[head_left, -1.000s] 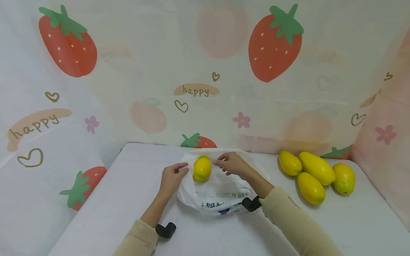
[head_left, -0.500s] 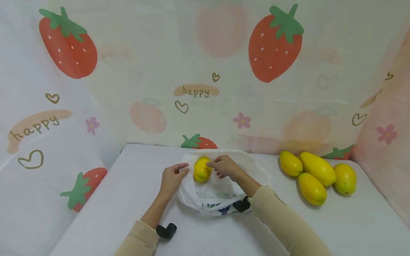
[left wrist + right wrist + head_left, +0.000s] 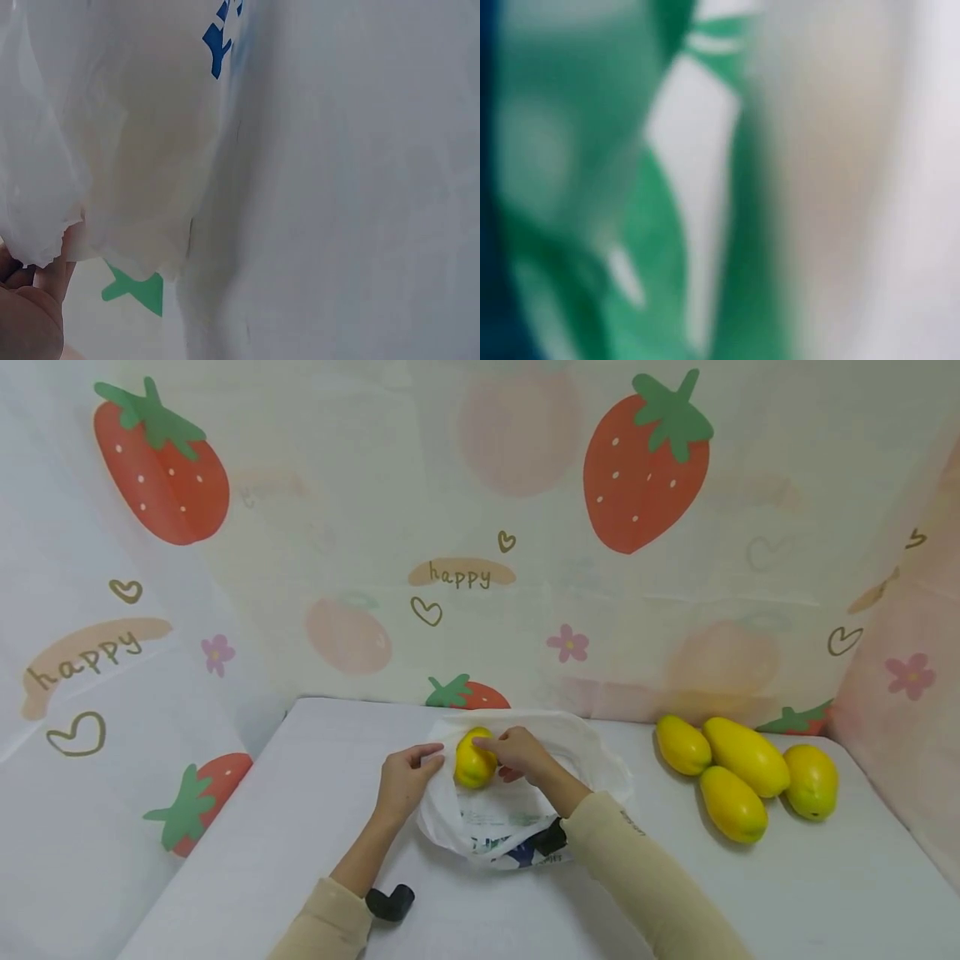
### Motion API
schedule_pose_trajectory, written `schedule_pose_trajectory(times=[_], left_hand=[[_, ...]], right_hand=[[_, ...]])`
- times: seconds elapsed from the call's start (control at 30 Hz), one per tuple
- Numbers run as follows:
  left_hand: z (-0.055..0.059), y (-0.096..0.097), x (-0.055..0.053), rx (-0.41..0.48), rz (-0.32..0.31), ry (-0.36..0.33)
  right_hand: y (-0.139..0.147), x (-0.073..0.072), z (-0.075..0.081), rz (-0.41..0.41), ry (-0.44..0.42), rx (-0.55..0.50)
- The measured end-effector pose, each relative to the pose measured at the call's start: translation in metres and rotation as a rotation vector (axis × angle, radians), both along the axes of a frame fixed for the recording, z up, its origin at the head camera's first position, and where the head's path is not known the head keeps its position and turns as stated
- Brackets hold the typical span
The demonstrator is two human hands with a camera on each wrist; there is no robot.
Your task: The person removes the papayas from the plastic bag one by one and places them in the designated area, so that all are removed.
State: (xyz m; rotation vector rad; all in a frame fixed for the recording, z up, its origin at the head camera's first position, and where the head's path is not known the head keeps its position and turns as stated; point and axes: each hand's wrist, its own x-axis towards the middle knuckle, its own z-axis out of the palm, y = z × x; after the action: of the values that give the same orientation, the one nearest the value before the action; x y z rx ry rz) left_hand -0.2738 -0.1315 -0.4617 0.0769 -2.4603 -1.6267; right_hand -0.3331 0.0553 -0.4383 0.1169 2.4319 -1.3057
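Observation:
A white plastic bag [image 3: 592, 760] with green and blue print lies with its mouth wide, and one yellow mango [image 3: 474, 770] sits in it at the left. My left hand [image 3: 400, 782] pinches the bag's left edge between thumb and index finger; the left wrist view has its fingers [image 3: 52, 281] at the film's edge. Over the bag's mouth, my right hand [image 3: 525, 753] reaches in from the right, one fingertip overlapping the mango's upper part and other fingers bent beside it. I cannot tell whether it grips the mango. The right wrist view is blurred bag print [image 3: 652, 225].
Several more yellow mangoes [image 3: 746, 756] lie grouped at the table's back right. A white cloth covers the table [image 3: 330, 731]. Behind it hangs a curtain [image 3: 360, 510] printed with strawberries. Black wrist devices [image 3: 390, 903] sit under both wrists.
My right hand has moved left and slightly down, from beside the mango to overlapping it. The left hand stays at the bag's left edge, and the mango has stayed in place.

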Motion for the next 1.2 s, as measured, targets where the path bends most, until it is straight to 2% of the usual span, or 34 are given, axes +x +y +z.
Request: schedule_pose_trajectory(times=[0.23, 0.43, 0.6, 1.0, 1.2], left_hand=[[-0.001, 0.001, 0.001, 0.01, -0.002, -0.001], [-0.002, 0.001, 0.0, 0.011, 0.001, -0.006], [-0.002, 0.001, 0.001, 0.0, 0.001, -0.003], [-0.002, -0.001, 0.002, -0.005, 0.002, -0.021], [-0.001, -0.002, 0.002, -0.009, 0.006, -0.01]], right_hand=[[-0.007, 0.0, -0.004, -0.044, -0.021, -0.012], [-0.012, -0.002, -0.007, -0.085, -0.037, 0.038], [-0.015, -0.002, -0.007, -0.109, -0.038, 0.039], [-0.018, 0.001, -0.008, -0.102, -0.032, 0.014], [-0.012, 0.005, -0.005, -0.073, -0.026, -0.021]])
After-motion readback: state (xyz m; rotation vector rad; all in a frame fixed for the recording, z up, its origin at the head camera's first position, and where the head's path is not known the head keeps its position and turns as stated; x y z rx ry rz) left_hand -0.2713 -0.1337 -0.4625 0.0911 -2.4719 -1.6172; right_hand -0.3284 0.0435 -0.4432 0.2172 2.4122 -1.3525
